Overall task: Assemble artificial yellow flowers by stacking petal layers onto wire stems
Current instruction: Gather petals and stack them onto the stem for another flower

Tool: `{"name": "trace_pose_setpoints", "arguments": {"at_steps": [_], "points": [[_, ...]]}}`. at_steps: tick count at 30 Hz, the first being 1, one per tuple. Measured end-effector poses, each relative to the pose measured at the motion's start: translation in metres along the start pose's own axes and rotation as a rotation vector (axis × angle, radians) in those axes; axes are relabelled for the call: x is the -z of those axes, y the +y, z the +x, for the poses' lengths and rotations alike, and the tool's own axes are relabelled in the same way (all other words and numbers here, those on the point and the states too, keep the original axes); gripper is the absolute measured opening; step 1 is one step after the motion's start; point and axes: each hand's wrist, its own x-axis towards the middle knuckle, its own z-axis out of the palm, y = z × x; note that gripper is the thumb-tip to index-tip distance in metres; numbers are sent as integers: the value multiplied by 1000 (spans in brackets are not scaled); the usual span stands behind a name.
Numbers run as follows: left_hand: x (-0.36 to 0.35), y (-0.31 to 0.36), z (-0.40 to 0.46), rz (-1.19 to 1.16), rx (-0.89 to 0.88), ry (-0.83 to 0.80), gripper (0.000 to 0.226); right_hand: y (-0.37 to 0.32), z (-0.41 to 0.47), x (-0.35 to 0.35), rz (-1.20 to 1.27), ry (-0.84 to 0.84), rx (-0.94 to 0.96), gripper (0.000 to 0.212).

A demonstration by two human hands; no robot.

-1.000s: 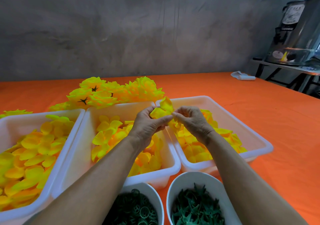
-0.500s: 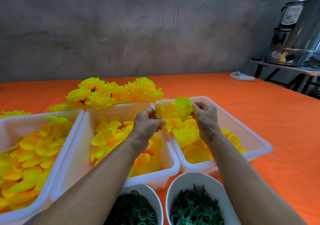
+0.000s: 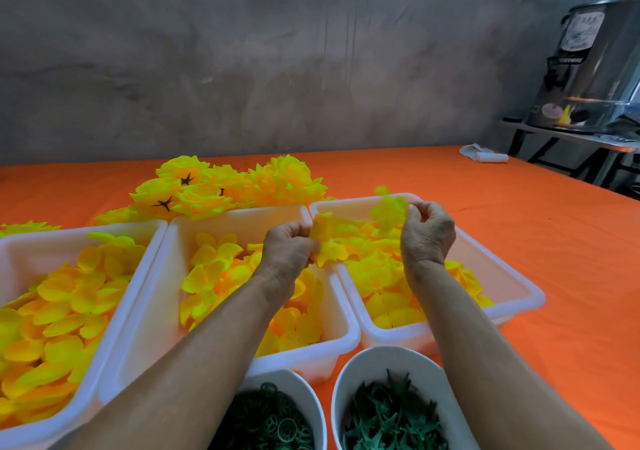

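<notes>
Head view: the left hand (image 3: 289,247) pinches a crumpled, soft yellow flower stack (image 3: 327,245) between two smooth white plastic bins; the right hand (image 3: 427,233) pinches a thin ruffled petal layer (image 3: 388,212) above the right bin (image 3: 512,288).

Three white tubs (image 3: 512,287) of yellow petals (image 3: 69,304), two white bowls (image 3: 377,359) of green parts and two hands (image 3: 287,245) fill the orange table (image 3: 554,242).
</notes>
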Motion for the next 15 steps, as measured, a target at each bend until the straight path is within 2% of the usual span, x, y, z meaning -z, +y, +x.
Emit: {"name": "trace_pose_setpoints", "arguments": {"at_steps": [2, 5, 8, 13, 15], "points": [[1, -1, 2, -26, 24, 36, 27, 0, 2, 3, -25, 54, -18, 17], [2, -1, 5, -119, 71, 47, 23, -2, 1, 1, -123, -7, 23, 18], [2, -1, 7, -227, 92, 46, 22, -3, -3, 1, -298, -149, 57, 19], [3, -2, 8, -304, 94, 33, 22, -4, -9, 3, -547, -558, -59, 6], [3, -1, 7, -330, 91, 14, 23, -5, -9, 2, -521, -585, -47, 6]]}}
